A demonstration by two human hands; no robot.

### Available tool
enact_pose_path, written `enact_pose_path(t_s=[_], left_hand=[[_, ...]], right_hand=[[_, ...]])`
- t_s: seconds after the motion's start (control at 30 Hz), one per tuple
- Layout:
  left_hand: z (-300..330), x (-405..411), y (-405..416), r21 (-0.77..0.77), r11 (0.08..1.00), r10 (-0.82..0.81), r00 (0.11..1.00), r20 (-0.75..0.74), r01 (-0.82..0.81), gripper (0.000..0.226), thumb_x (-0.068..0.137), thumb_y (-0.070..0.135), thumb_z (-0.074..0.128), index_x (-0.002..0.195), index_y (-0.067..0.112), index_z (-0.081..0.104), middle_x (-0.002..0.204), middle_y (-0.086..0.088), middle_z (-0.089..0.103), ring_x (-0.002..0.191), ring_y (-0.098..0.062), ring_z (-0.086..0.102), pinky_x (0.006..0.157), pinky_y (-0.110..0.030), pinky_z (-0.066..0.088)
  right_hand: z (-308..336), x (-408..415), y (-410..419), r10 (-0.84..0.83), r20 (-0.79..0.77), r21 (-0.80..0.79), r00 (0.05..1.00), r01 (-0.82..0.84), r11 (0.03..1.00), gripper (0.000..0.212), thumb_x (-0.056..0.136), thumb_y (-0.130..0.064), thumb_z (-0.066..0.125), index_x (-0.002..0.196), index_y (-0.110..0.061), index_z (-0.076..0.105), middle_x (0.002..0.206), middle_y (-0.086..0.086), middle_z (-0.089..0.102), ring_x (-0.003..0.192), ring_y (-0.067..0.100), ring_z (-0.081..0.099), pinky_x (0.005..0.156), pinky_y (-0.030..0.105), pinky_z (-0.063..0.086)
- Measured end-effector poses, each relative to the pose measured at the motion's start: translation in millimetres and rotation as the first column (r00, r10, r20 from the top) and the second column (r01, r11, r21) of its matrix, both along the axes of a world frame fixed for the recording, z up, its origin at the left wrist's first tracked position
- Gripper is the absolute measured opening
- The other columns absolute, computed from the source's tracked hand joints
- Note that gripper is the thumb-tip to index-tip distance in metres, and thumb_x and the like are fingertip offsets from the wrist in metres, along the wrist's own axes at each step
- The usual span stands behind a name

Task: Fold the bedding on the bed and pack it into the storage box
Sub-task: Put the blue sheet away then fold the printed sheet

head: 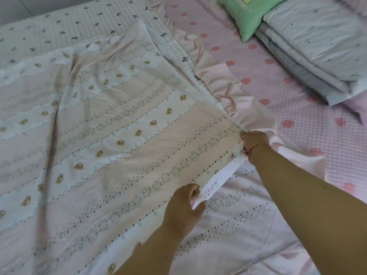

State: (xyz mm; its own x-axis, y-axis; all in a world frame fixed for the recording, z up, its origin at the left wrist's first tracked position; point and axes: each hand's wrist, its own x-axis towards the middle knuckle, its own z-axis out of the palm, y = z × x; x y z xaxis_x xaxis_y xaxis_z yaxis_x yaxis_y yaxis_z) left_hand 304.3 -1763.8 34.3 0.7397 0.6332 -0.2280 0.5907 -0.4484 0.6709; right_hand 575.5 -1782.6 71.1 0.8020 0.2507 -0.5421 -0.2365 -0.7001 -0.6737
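Observation:
A pale pink quilt printed with small bears and leafy stripes lies spread across the bed, one layer folded over another. My left hand grips the folded edge near the bottom centre. Farther right, my right hand grips the same edge at its corner, beside a pink ruffle. A red string circles the right wrist. The edge stretches taut between both hands. No storage box is in view.
A pink checked sheet with red flowers covers the bed at right. A folded pale blue-grey quilt and a green pillow lie at the top right. A bow-print checked cover lies at the far side.

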Motion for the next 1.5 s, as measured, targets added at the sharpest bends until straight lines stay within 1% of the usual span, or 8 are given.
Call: enact_pose_path(t_s=[0.17, 0.43, 0.63, 0.83, 1.0, 1.23, 1.47, 1.5], left_hand=[[-8, -19, -11, -0.100, 0.995, -0.008, 0.998, -0.060, 0.002, 0.031, 0.083, 0.043, 0.064, 0.109, 0.027, 0.064, 0.099, 0.015, 0.055, 0.091, -0.003, 0.051, 0.076, -0.010, 0.040], [-31, -35, -32, -0.009, 0.983, -0.172, 0.900, -0.401, 0.184, 0.053, 0.079, 0.054, 0.060, 0.125, 0.028, 0.052, 0.115, 0.007, 0.049, 0.109, -0.014, 0.046, 0.090, -0.034, 0.049], [-31, -26, -21, -0.082, 0.994, -0.097, 0.928, -0.358, 0.073, 0.020, 0.095, 0.018, 0.047, 0.094, 0.020, 0.067, 0.090, 0.005, 0.060, 0.078, -0.010, 0.053, 0.066, -0.018, 0.040], [-5, -37, -15, -0.382, 0.924, -0.079, 0.962, -0.260, -0.028, 0.044, 0.084, 0.016, 0.061, 0.048, 0.021, 0.037, 0.058, 0.000, 0.033, 0.052, -0.013, 0.028, 0.049, -0.023, 0.020], [21, -41, -23, -0.518, 0.856, -0.130, 0.965, -0.228, -0.007, 0.019, 0.081, 0.017, 0.065, 0.073, 0.000, 0.065, 0.064, 0.001, 0.050, 0.057, -0.012, 0.042, 0.053, -0.020, 0.034], [16, -26, -61, -0.591, 0.783, -0.403, 0.880, -0.249, 0.191, 0.050, 0.083, 0.007, 0.059, 0.056, 0.023, 0.021, 0.060, 0.002, 0.014, 0.051, -0.011, 0.015, 0.051, -0.024, 0.014], [9, -29, -73, -0.626, 0.767, -0.389, 0.879, -0.277, 0.142, 0.047, 0.082, 0.003, 0.055, 0.060, 0.022, 0.018, 0.064, 0.001, 0.013, 0.056, 0.012, 0.021, 0.071, -0.028, 0.023], [9, -30, -73, -0.641, 0.756, -0.408, 0.861, -0.304, 0.132, 0.046, 0.083, 0.007, 0.058, 0.059, 0.022, 0.022, 0.063, 0.001, 0.017, 0.051, 0.001, 0.022, 0.066, -0.032, 0.014]], right_hand=[[6, 14, -15, 0.175, 0.125, -0.182, 0.977, -0.151, 0.972, 0.025, 0.092, -0.026, 0.054, 0.068, -0.019, 0.049, 0.063, 0.005, 0.057, 0.067, 0.023, 0.055, 0.077, 0.028, 0.050], [-17, 6, -39, 0.275, 0.194, -0.347, 0.942, -0.196, 0.917, 0.044, 0.094, -0.036, 0.050, 0.110, 0.004, 0.061, 0.109, 0.021, 0.065, 0.103, 0.037, 0.059, 0.090, 0.040, 0.050], [-20, 8, -41, 0.220, 0.188, -0.242, 0.957, -0.172, 0.955, 0.023, 0.090, -0.034, 0.057, 0.084, -0.012, 0.059, 0.079, 0.008, 0.061, 0.085, 0.032, 0.063, 0.083, 0.039, 0.054], [-18, 16, -58, 0.120, 0.099, -0.087, 0.988, -0.112, 0.990, 0.023, 0.086, -0.023, 0.068, 0.072, -0.019, 0.051, 0.066, 0.006, 0.059, 0.058, 0.026, 0.059, 0.076, 0.047, 0.058], [-2, 28, -87, 0.090, 0.104, -0.097, 0.991, -0.080, 0.992, 0.014, 0.085, -0.017, 0.069, 0.079, -0.014, 0.057, 0.076, 0.012, 0.063, 0.063, 0.027, 0.061, 0.067, 0.038, 0.058], [-25, 24, -141, 0.178, 0.144, -0.547, 0.973, -0.072, 0.834, 0.039, 0.090, -0.023, 0.057, 0.117, 0.006, 0.059, 0.120, 0.024, 0.059, 0.111, 0.038, 0.056, 0.097, 0.041, 0.045], [-26, 18, -161, 0.077, 0.132, -0.600, 0.988, 0.018, 0.800, 0.026, 0.089, -0.022, 0.058, 0.093, 0.004, 0.060, 0.091, 0.019, 0.059, 0.095, 0.035, 0.061, 0.081, 0.037, 0.047], [-30, 14, -166, 0.043, 0.102, -0.596, 0.994, 0.026, 0.803, 0.030, 0.089, -0.023, 0.058, 0.098, 0.005, 0.061, 0.094, 0.018, 0.060, 0.095, 0.034, 0.061, 0.081, 0.037, 0.047]])
